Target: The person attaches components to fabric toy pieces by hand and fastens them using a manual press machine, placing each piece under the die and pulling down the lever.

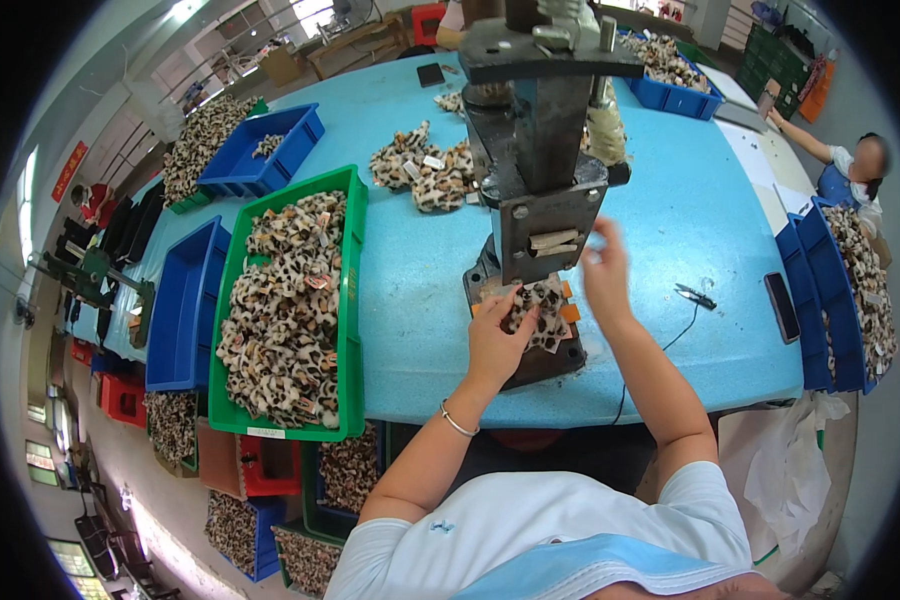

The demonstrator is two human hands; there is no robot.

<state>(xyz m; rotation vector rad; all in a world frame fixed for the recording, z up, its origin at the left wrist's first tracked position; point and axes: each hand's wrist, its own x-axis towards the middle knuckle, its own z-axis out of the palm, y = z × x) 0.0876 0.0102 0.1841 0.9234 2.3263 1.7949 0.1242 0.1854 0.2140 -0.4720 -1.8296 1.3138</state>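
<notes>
A dark metal hand press [540, 150] stands on the table's near side. A leopard-spotted plush piece [542, 305] lies on its base, under the upper plate, with orange tabs at its sides. My left hand [498, 345] holds the piece by its left edge, thumb and fingers closed on it. Just right of the press plate, my right hand [607, 268] is raised with fingers loosely bent and apart, and nothing shows in it. To its right, small black-handled thread snips [696, 297] lie on the table beside a thin black cord.
A green crate [353, 300] full of spotted plush pieces stands left, beside blue crates [185, 310]. More plush pieces [435, 175] lie behind the press. A phone [781, 308] and filled blue bins [815, 290] are at the right. A co-worker [850, 165] sits at the far right.
</notes>
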